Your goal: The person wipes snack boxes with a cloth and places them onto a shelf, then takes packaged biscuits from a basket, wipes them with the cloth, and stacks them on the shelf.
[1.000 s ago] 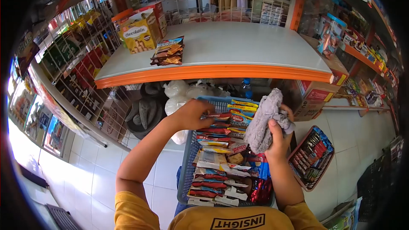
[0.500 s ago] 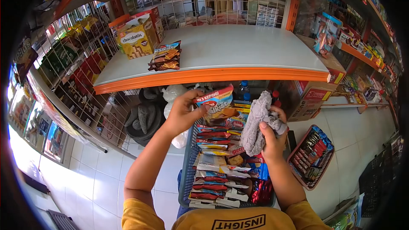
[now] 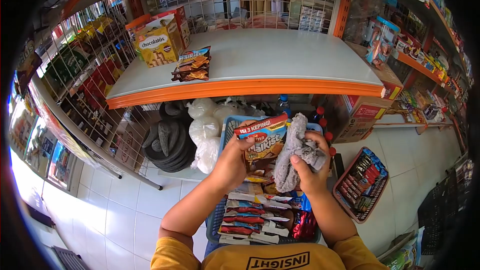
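Left hand (image 3: 231,164): grip pinching a red, blue and brown glossy Malkist packet (image 3: 264,142) at its left side, thumb on the printed front. Packet is held raised over the basket, front toward the camera, tilted, right end higher. Right hand (image 3: 315,166): grip closed round a bunched grey fabric cloth (image 3: 291,162), thumb on the near face. Cloth is just beside the packet's right edge and overlaps it in view; contact cannot be told. Beneath both hands: blue plastic lattice basket (image 3: 213,222), with a row of red-and-white flat packets (image 3: 244,221) in its near left part and shiny red wrappers (image 3: 303,226) at near right. Beyond, above basket level: white shelf with orange front edge (image 3: 285,57), bearing a small group of brown-and-blue Malkist packets (image 3: 194,65) near its left end, just in front of a yellow cardboard Chocolatos box (image 3: 159,45). Left, below shelf: dark grey stone mortars (image 3: 167,145) beside knotted white plastic bags (image 3: 204,132). Right: smaller reddish basket (image 3: 346,206) of wrapped packets on white tiled floor (image 3: 402,157).
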The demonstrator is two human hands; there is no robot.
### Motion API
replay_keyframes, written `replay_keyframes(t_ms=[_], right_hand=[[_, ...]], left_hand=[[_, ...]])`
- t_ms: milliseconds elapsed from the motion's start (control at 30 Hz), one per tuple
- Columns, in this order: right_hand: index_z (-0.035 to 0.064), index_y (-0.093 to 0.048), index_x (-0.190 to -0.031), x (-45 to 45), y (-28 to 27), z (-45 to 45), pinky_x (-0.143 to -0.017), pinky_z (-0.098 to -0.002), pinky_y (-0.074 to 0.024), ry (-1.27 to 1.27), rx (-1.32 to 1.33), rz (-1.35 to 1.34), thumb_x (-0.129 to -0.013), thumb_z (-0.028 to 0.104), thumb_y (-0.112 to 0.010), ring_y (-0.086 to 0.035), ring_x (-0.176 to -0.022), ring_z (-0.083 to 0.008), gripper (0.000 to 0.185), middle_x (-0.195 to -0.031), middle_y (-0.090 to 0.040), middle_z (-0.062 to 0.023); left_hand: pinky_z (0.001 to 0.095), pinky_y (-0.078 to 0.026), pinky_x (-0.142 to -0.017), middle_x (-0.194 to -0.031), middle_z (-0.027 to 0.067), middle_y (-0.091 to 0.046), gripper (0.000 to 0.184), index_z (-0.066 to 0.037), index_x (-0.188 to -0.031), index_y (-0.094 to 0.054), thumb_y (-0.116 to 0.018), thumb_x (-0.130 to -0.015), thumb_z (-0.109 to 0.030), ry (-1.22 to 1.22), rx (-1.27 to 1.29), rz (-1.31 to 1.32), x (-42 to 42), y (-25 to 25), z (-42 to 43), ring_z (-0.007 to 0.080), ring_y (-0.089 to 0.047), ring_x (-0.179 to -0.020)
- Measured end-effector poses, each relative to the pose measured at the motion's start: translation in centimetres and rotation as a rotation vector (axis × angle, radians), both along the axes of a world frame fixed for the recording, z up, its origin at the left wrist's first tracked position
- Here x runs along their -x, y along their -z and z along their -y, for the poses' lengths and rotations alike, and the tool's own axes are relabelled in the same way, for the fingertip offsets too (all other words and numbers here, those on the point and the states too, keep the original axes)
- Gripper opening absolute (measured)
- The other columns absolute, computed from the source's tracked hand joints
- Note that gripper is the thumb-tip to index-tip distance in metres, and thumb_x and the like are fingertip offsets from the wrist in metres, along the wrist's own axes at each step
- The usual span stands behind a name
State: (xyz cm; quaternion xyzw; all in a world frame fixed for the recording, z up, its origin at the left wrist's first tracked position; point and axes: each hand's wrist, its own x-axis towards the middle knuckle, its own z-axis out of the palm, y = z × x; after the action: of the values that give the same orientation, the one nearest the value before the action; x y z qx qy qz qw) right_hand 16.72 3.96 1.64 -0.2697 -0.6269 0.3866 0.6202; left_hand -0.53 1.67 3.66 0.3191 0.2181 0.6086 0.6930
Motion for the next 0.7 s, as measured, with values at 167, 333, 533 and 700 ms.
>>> replay_keyframes(t_ms=[167,333,533,700], right_hand=[[0.0005,-0.050,-0.102,0.1,-0.1,0.0,-0.085,-0.0294,-0.0361,-0.008,-0.033,0.017,-0.069,0.014,-0.068,-0.047,-0.094,-0.0171,0.040,-0.101,-0.049,-0.0088],[0.0009,-0.049,-0.103,0.4,0.5,-0.5,-0.082,-0.0291,-0.0380,0.049,0.042,0.081,-0.070,0.011,-0.068,-0.049,-0.090,-0.0168,0.039,-0.099,-0.049,-0.0086],[0.0018,-0.052,-0.103,1.2,-0.3,0.4,-0.075,-0.0311,-0.0420,0.163,-0.385,0.235,-0.064,0.010,-0.070,-0.053,-0.087,-0.0231,0.044,-0.094,-0.051,-0.0123],[0.0035,-0.058,-0.094,1.5,-1.9,2.0,-0.068,-0.0337,-0.0440,0.032,-0.463,0.409,-0.061,0.013,-0.068,-0.053,-0.078,-0.0286,0.036,-0.091,-0.052,-0.0133]], left_hand=[[0.0399,-0.038,-0.096,-0.121,0.0135,-0.049,0.044,-0.002,-0.124,-0.037,-0.046,-0.085,-0.020,0.131,0.024,0.120,0.3,0.1,0.3,0.0276,-0.049,-0.111],[0.0373,-0.030,-0.101,-0.130,0.0134,-0.039,0.059,-0.003,-0.133,-0.023,-0.049,-0.086,-0.027,0.039,-0.041,-0.018,-0.5,1.0,0.5,0.0249,-0.038,-0.121],[0.0345,-0.017,-0.104,-0.138,0.0149,-0.022,0.061,0.002,-0.135,-0.017,-0.040,-0.092,-0.035,0.094,-0.383,-0.658,-1.7,1.5,1.5,0.0253,-0.023,-0.128],[0.0343,-0.024,-0.101,-0.129,0.0115,-0.033,0.058,0.002,-0.133,-0.021,-0.041,-0.092,-0.034,0.121,-0.380,-0.432,-1.1,2.2,1.7,0.0206,-0.031,-0.120]])
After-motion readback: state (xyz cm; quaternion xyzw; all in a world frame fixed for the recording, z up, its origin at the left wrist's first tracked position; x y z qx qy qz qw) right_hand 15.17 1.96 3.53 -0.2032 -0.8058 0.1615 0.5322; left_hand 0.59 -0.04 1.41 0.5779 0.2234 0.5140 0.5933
